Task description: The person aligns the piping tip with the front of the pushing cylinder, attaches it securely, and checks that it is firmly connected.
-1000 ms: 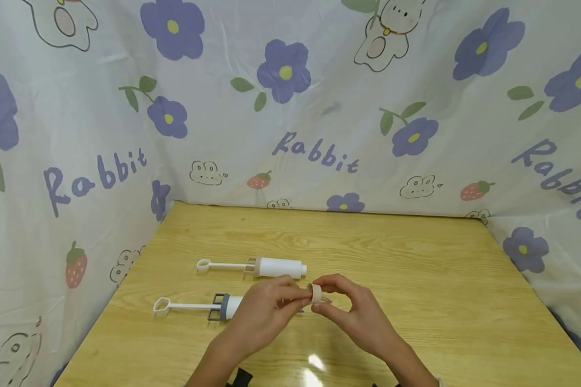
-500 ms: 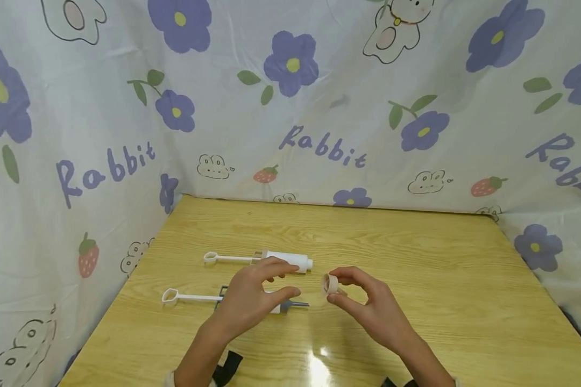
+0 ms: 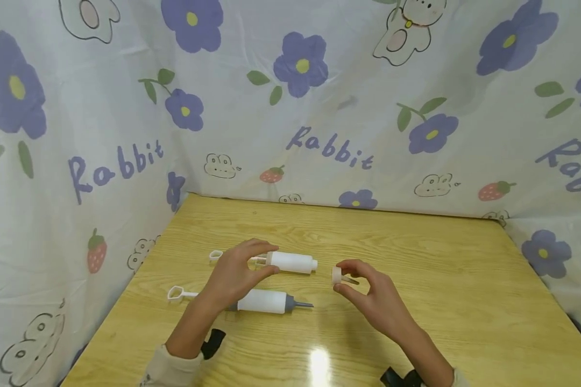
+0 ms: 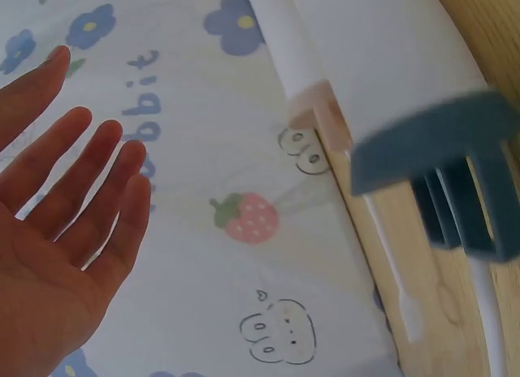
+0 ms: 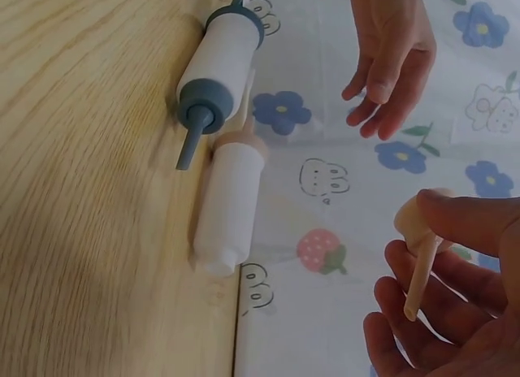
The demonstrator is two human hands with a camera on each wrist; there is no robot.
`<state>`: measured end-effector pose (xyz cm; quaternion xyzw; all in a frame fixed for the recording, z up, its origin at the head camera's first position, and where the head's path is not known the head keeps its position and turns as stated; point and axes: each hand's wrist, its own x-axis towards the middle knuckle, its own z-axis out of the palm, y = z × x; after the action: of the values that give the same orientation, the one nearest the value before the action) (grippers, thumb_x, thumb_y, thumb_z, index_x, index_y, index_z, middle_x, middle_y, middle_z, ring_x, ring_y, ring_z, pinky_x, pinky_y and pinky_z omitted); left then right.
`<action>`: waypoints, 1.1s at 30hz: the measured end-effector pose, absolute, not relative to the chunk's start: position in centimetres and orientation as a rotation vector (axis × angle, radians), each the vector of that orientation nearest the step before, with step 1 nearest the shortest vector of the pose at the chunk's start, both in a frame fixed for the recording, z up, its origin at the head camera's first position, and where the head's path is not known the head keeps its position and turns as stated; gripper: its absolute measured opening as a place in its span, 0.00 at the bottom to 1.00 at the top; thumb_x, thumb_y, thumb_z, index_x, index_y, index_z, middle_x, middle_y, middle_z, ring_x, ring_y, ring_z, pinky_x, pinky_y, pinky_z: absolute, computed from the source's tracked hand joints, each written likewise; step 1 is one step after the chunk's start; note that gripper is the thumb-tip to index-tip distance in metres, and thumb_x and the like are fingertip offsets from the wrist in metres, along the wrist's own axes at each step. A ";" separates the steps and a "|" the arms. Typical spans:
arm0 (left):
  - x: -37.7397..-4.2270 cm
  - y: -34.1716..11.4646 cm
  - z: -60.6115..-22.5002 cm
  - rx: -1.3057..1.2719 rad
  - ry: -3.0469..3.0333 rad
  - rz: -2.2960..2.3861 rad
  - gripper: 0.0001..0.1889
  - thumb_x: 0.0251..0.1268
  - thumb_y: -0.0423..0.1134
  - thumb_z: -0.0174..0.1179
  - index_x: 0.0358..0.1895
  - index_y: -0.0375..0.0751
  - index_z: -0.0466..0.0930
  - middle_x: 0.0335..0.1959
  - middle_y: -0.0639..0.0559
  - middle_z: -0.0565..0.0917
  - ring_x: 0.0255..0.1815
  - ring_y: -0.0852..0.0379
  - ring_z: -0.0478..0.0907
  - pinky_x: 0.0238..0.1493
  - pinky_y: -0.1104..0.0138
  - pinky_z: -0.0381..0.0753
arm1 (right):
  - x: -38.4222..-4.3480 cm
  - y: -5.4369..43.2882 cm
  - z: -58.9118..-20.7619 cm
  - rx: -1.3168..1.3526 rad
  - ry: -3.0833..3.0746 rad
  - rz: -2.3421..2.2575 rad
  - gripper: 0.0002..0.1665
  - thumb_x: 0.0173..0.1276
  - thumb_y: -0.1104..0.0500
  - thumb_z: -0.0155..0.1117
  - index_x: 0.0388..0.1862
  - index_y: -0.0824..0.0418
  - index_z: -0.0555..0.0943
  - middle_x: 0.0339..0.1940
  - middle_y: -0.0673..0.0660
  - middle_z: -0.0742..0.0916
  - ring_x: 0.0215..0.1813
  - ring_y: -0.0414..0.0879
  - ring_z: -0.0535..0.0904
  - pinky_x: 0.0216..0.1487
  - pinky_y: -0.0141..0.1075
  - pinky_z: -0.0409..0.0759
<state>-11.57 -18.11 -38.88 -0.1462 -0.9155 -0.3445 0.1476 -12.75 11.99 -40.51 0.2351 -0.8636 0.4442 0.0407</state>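
Observation:
My right hand (image 3: 378, 301) pinches a small beige nozzle cap (image 3: 337, 276) between thumb and fingers, above the table. Its thin spout (image 5: 420, 281) sticks out past the thumb in the right wrist view. Fingers spread and apart from the thumb, my left hand (image 3: 234, 275) hovers by the collar end of a white syringe with beige collar (image 3: 292, 262), holding nothing. That syringe lies on its side, its tip end bare. In front of it lies a second white syringe (image 3: 263, 301) with a blue-grey collar and nozzle, partly hidden by my left forearm.
Both syringes lie on a wooden table (image 3: 440, 301), their white ring-ended plunger rods (image 3: 176, 293) drawn out to the left. A white curtain (image 3: 252, 123) printed with flowers and rabbits surrounds the table at the back and sides.
The left hand has let go of the nozzle cap and moved left toward the beige-collared syringe. The right hand keeps the cap and has turned it slightly.

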 end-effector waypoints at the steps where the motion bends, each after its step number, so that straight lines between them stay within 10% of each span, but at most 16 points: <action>1: -11.9 -18.3 -39.0 -0.415 -2.647 -0.981 0.23 0.60 0.43 0.75 0.60 0.46 0.86 0.59 0.49 0.87 0.63 0.44 0.83 0.60 0.46 0.84 | -13.0 11.9 -40.6 0.720 -2.646 1.352 0.23 0.68 0.51 0.74 0.60 0.51 0.83 0.57 0.48 0.88 0.60 0.50 0.84 0.61 0.52 0.84; 33: -18.7 -20.9 -42.0 -0.276 -3.109 -0.606 0.31 0.61 0.50 0.74 0.67 0.46 0.81 0.68 0.46 0.81 0.69 0.42 0.78 0.68 0.45 0.77 | -15.8 9.9 -41.7 0.705 -2.700 1.416 0.24 0.70 0.52 0.72 0.63 0.53 0.82 0.62 0.56 0.87 0.65 0.58 0.82 0.61 0.61 0.83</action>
<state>-18.67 -20.89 -42.02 -0.0867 -0.9777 -0.1906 -0.0187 -15.83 9.87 -41.72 0.2254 -0.8628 0.4525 0.0062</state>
